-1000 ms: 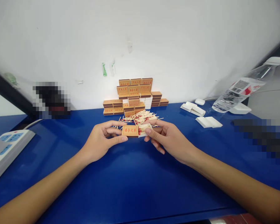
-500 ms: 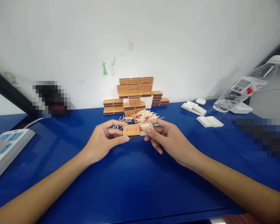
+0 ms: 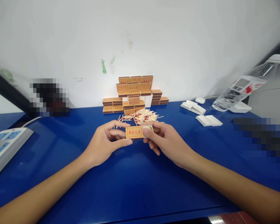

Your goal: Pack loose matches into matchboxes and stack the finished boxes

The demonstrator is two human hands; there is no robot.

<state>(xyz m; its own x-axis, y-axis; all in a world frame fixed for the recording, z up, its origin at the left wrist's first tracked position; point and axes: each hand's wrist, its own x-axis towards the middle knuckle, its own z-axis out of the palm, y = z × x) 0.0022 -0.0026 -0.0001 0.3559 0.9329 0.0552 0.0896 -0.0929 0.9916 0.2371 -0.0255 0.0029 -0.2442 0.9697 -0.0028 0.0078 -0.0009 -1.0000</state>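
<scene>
Orange matchbox sleeve (image 3: 133,132) pinched in left hand (image 3: 102,140); right hand (image 3: 166,137) grips white tray (image 3: 152,128) part-way inside (matches (image 3: 147,127) showing), before loose match pile (image 3: 146,116). Apparently closing step; next move calls for straight, even push.

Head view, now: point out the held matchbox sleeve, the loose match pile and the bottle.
Matchbox sleeve (image 3: 134,132): head view, middle of its printed face.
Loose match pile (image 3: 145,117): head view, middle of the heap.
Bottle (image 3: 245,84): head view, on its label.

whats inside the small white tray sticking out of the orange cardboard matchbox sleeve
Pale wooden matchsticks show; the right hand and orange cardboard sleeve hide the rest.
</scene>
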